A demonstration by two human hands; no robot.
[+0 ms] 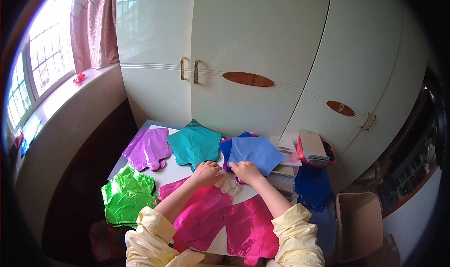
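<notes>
my right hand (247, 172) is closed on the near left corner of the blue foil (257, 153), thumb and fingers together as far as i can see. the blue foil lies at the back of the table (170, 173), partly over a darker blue one (226, 150). my left hand (207, 174) is just left of the blue foil, by the near edge of the teal foil (194, 142); its fingers are curled, but i cannot tell whether they grip anything. the sheet looks slick and thin, so i'd pinch only its edge, lightly, and peel it sideways rather than drag it, so the darker one doesn't slide along. the white bundle (229, 186) sits just nearer me than the blue foil and could snag, so i'd lift clear of it. my forearms reach over the pink foils (201, 213), also nearer me than the blue foil; raised elbows should spare them creases.
</notes>
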